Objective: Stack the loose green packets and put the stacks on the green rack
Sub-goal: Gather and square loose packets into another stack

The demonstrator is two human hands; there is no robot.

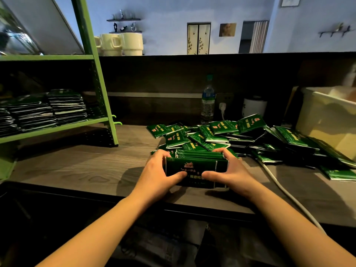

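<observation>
Centrally, on the wooden counter (81, 166): one stack of green packets (194, 170), standing on edge, printed face toward the camera. The left hand (158, 174) grasps its left end, fingers curled over the top edge, thumb across the front face. The right hand (231, 170) grasps its right end in the same way, thumb on the front face.

Behind and to the right of the stack: a loose pile of green packets (240, 135), overlapping at many angles and spreading toward the right edge of the counter.

Left side: a green rack (100, 89) standing on the counter. Its middle shelf carries several stacked packets (65, 106), laid flat in neat columns.

Rear of counter: a plastic water bottle (208, 101), upright, just behind the loose pile; a white canister (254, 106) beside it. A white cable (285, 191) runs along the counter to the right of the hands. A pale box (327, 120) stands at far right. Cream mugs (123, 44) stand on the ledge above.
</observation>
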